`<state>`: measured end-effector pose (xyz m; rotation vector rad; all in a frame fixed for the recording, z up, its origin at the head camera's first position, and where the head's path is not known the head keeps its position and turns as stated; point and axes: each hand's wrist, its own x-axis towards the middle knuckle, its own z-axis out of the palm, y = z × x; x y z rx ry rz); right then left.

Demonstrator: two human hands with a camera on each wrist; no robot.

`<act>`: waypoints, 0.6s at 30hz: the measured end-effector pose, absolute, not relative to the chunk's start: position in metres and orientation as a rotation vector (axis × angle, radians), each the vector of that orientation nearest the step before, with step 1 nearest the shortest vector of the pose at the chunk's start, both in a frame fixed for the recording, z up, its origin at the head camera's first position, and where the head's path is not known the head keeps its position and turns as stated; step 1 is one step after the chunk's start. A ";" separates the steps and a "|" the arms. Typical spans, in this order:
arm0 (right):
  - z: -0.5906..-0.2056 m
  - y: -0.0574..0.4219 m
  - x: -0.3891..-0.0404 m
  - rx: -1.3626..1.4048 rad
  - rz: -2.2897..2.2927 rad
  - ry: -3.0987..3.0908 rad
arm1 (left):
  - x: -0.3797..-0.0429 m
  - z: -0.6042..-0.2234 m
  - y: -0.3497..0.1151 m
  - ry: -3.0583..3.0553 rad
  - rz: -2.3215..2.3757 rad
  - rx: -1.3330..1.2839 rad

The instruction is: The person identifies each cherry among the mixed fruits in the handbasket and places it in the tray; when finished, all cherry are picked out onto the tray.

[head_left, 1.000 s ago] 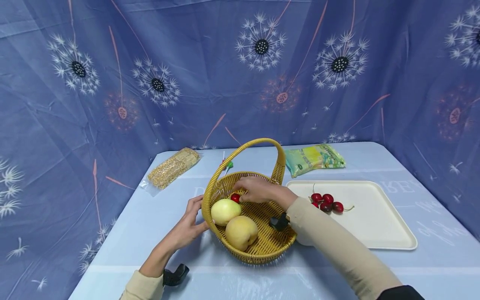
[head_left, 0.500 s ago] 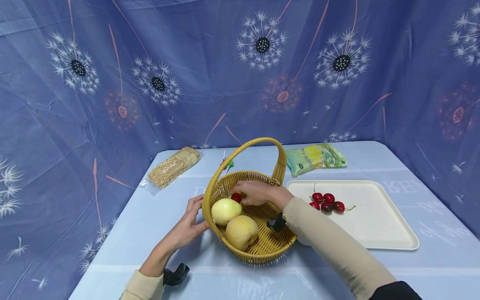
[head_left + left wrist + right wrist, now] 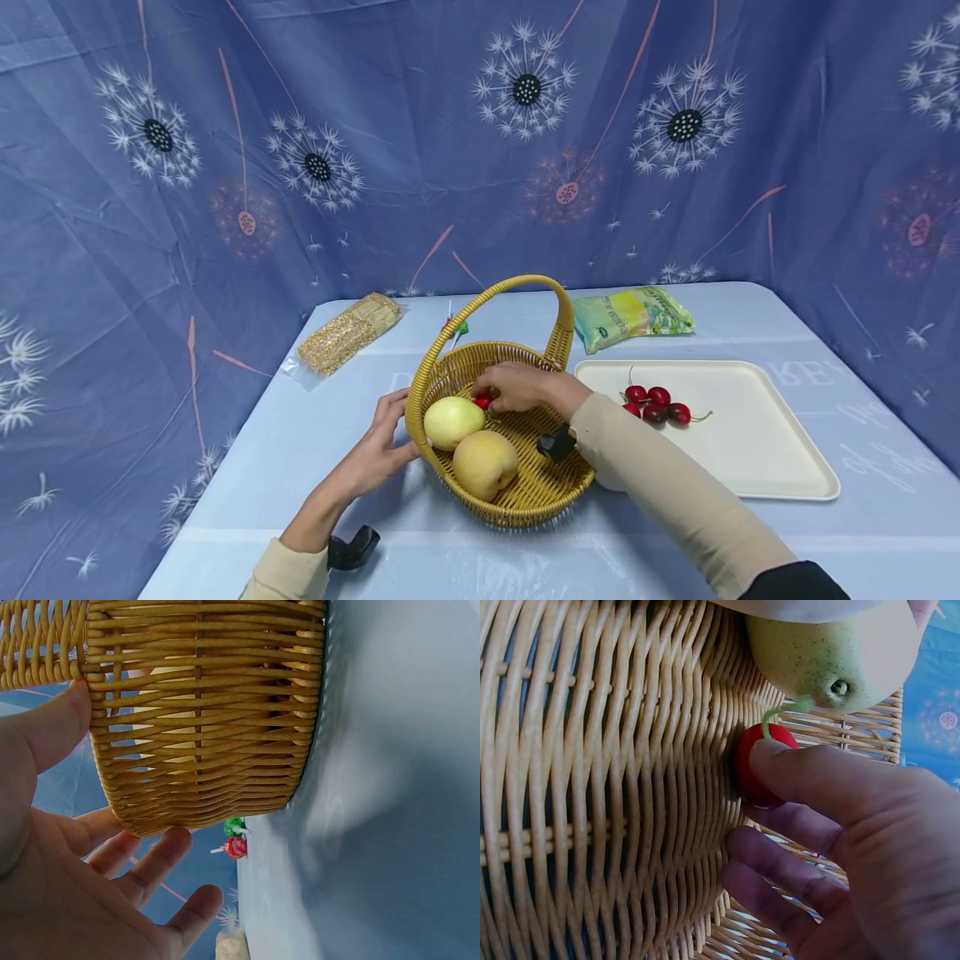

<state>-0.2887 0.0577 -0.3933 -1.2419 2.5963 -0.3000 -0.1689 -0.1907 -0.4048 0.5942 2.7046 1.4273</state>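
Inside the yellow wicker basket (image 3: 525,514), my right hand (image 3: 513,387) pinches a red cherry (image 3: 768,766) with a green stem between thumb and fingers. The cherry lies low, close to the woven bottom. Two pale yellow fruits share the basket: a smooth one (image 3: 453,422) beside the cherry and a rounder, peach-like one (image 3: 485,467) nearer the front. My left hand (image 3: 384,450) touches the basket's left rim beside the handle, its fingers spread and fairly straight. In the left wrist view, the thumb and fingertips meet the rim from outside.
Right of the basket, a cream tray (image 3: 750,442) holds several dark red cherries (image 3: 656,407). Behind are a green and yellow packet (image 3: 633,318), lollipops (image 3: 457,330) and a clear bag of grains (image 3: 351,335). The basket's tall handle (image 3: 450,329) arches over the opening.
My right hand has shifted slightly right and toward me inside the basket, and the cherry moved with it. The left hand has stayed at the rim.
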 end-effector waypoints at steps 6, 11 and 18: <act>-0.394 0.059 -0.290 -1.244 -0.301 2.602 | -0.169 -0.404 -0.190 2.694 1.439 0.599; -0.390 0.060 -0.289 -1.250 -0.303 2.621 | -0.169 -0.404 -0.190 2.690 1.429 0.617; -0.372 0.064 -0.284 -1.276 -0.392 2.630 | -0.168 -0.403 -0.191 2.685 1.438 0.579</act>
